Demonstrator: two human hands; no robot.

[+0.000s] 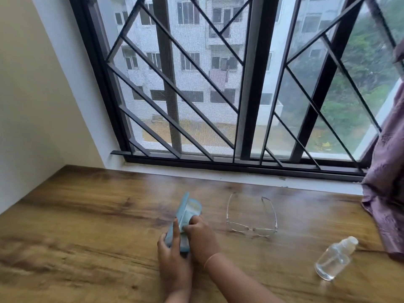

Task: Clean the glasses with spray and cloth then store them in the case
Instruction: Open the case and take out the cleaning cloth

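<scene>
A light blue glasses case [188, 212] lies open on the wooden table [87, 226], its lid raised. My left hand [172, 256] grips the case's near end, forefinger stretched along the lid. My right hand [200, 235] reaches into the case with its fingers curled on something pale inside; I cannot tell what. The clear-framed glasses [251, 224] lie unfolded on the table to the right of the case, lenses towards me. A small clear spray bottle [335, 258] stands tilted at the right, apart from both hands.
A barred window [218, 84] with a white sill runs along the table's far edge. A purple curtain [387, 182] hangs at the right and drapes onto the table near the bottle. A cream wall closes the left side.
</scene>
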